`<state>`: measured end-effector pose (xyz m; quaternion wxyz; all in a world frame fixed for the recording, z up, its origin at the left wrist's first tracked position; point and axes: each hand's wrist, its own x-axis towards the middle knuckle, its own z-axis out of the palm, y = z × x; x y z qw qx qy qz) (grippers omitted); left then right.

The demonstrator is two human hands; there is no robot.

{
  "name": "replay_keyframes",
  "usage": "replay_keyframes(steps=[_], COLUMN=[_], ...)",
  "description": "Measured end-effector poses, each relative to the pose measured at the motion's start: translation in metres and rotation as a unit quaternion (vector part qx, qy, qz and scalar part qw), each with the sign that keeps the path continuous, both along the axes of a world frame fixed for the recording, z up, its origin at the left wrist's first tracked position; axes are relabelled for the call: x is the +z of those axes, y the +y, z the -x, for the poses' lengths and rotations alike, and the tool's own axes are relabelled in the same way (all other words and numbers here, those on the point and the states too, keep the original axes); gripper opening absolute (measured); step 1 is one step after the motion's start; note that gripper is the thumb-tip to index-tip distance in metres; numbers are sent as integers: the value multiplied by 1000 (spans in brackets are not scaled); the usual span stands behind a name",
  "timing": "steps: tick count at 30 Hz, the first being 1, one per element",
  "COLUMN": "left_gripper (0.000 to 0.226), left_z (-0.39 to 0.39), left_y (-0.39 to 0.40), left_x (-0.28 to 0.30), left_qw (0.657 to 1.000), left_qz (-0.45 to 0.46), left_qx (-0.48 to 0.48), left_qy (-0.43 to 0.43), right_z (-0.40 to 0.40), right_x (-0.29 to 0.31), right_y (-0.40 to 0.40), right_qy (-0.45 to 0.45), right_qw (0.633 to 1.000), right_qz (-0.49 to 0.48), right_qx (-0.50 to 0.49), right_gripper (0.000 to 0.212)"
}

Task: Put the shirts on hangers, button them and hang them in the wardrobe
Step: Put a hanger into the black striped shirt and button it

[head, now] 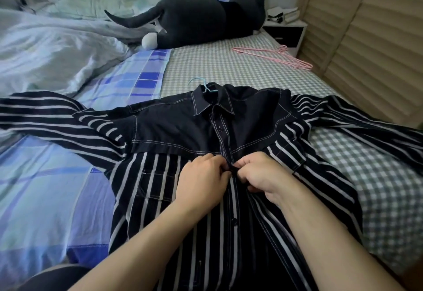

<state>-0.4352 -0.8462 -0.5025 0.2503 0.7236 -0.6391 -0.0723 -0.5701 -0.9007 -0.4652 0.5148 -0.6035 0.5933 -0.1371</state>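
A dark navy shirt (174, 128) with white stripes lies spread face-up on the bed, sleeves out to both sides. A light blue hanger (206, 88) sits inside it, its hook poking out above the collar. My left hand (202, 179) and my right hand (261, 174) meet at the front placket just below the chest seam. Both pinch the fabric edges there, at a button that my fingers hide. Two buttons above that spot are fastened; the shirt front gapes open below my hands.
Pink hangers (274, 56) lie on the checked sheet at the far right. A large grey cat plush (194, 19) and a rumpled duvet (52, 48) fill the far side of the bed. Slatted wardrobe doors (370, 39) stand to the right, with a nightstand (286, 31) beyond.
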Motion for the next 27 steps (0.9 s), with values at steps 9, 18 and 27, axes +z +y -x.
replay_keyframes(steps=[9,18,27], left_gripper=[12,10,17], left_z=[9,3,-8], left_y=[-8,-5,-12], left_x=[8,18,21], left_qw=[998,987,905], left_qz=[-55,-78,-102], left_qx=[19,13,47], left_qy=[19,137,410], right_z=[-4,2,3], right_x=[1,-8,-5], right_y=[-1,5,8], right_qy=[49,6,-103], right_qw=[998,992,991], right_qz=[45,122,77], right_qx=[18,2,-42], right_gripper=[16,13,3])
